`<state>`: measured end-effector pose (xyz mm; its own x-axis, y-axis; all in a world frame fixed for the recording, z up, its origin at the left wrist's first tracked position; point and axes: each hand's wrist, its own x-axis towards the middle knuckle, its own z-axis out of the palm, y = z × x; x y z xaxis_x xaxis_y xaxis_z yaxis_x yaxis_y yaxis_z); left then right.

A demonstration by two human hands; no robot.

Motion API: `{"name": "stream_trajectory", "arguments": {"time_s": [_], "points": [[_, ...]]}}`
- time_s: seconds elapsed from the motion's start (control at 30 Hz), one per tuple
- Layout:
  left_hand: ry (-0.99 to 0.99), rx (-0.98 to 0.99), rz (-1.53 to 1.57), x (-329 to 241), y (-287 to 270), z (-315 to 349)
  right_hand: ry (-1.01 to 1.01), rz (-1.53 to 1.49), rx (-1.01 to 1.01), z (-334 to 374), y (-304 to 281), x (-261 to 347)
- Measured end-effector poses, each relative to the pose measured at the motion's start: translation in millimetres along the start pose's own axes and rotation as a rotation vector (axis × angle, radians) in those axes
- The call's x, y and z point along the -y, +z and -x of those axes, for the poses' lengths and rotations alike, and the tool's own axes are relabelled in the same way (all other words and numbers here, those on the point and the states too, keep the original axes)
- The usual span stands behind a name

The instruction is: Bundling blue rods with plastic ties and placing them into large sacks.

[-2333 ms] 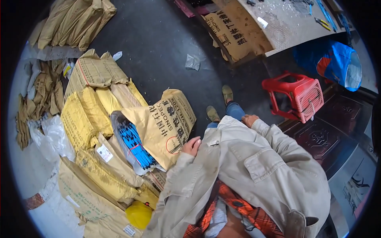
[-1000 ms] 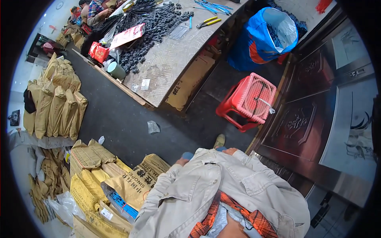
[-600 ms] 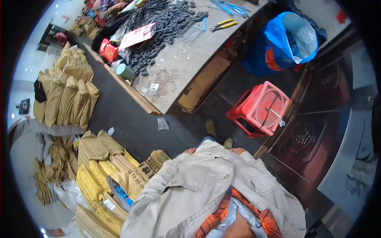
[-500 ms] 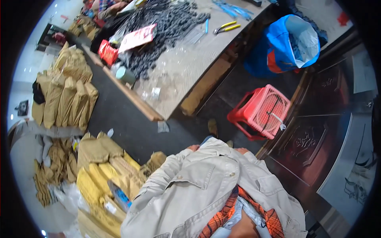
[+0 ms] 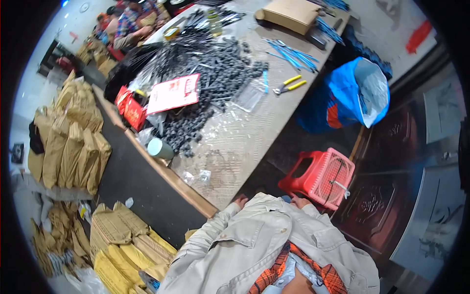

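Note:
Only a small part of my left hand (image 5: 240,200) shows past the beige sleeve, close to the table's (image 5: 223,188) near corner. I cannot tell whether it touches the edge. My right hand (image 5: 300,201) shows beside the jacket front, nearest to the red plastic stool (image 5: 325,176). The fingers of both hands are mostly hidden, and I see nothing held. On the table lie a heap of small dark pieces (image 5: 188,125), a red-and-white card (image 5: 174,93), pliers with yellow handles (image 5: 293,85), a clear plastic bag (image 5: 249,98) and several blue strips (image 5: 293,55).
A blue bag (image 5: 338,93) with a pale lining stands right of the table. Brown wrapped packages (image 5: 68,147) and yellowish sacks (image 5: 127,250) are piled at left. A cardboard box (image 5: 289,17) and a light-green cup (image 5: 160,148) rest on the table. Another person (image 5: 132,27) sits far left.
The view has tilted up and I am nearer the table; its far end, the box and the other person now show more. More of both my hands comes into sight.

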<state>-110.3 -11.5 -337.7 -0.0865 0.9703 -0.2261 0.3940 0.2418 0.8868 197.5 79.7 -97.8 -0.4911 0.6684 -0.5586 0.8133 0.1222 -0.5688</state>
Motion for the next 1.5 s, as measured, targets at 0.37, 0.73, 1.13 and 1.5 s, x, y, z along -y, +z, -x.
{"name": "stream_trajectory", "arguments": {"time_s": [0.37,0.73,1.13,1.5], "points": [[-0.053,-0.46,0.199,15,43,7,0.022,0.334,0.039,-29,-63,46],[-0.192,-0.529,0.252,-4,22,46,-0.411,0.515,0.343,-103,-52,-4],[-0.361,-0.481,0.254,-67,29,57,-0.476,0.796,0.569,-216,-46,-82],[-0.671,-0.556,0.256,-169,62,20,-0.709,0.869,0.626,-205,-196,74]]}}
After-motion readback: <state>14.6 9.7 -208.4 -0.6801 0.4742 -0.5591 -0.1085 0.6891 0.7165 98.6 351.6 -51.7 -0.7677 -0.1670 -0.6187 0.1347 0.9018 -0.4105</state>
